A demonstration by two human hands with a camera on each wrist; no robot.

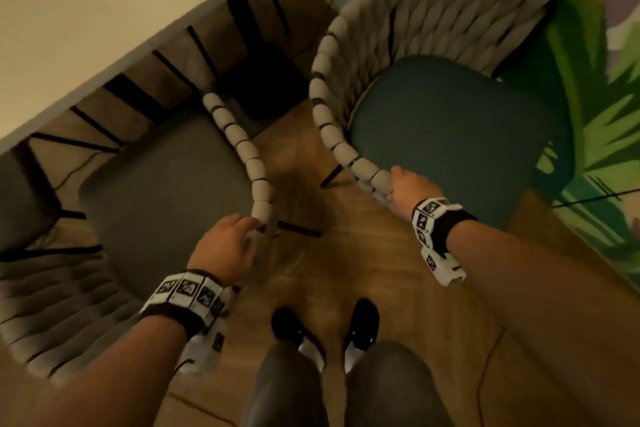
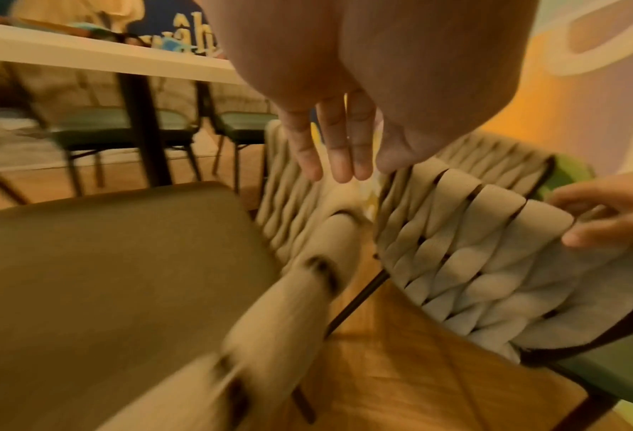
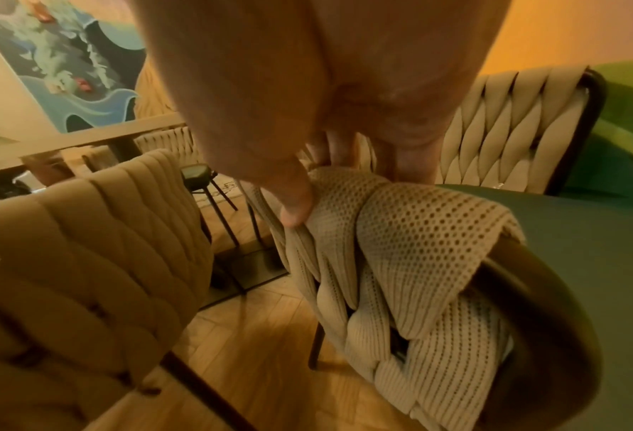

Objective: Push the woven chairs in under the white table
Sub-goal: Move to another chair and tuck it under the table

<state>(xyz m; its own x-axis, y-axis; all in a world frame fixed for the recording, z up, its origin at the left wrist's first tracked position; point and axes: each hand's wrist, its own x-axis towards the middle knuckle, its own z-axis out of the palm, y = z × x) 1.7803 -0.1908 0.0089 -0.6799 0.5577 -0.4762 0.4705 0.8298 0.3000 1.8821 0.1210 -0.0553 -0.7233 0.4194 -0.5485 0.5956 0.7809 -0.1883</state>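
Two woven chairs stand side by side, partly out from the white table (image 1: 86,10). The left chair (image 1: 156,191) has a grey seat. The right chair (image 1: 450,135) has a teal seat. My left hand (image 1: 225,243) is at the rim of the left chair's beige woven back (image 1: 258,170). In the left wrist view its fingers (image 2: 338,151) are straight, just above that blurred rim (image 2: 307,291). My right hand (image 1: 407,189) grips the top of the right chair's woven back (image 3: 418,248), thumb (image 3: 296,210) in front and fingers curled over behind.
My two shoes (image 1: 325,329) stand on the wooden floor (image 1: 346,270) between the chairs. Black table legs and a dark base (image 1: 266,80) are under the table. A green painted wall (image 1: 588,114) is close on the right. More chairs (image 2: 122,125) stand across the table.
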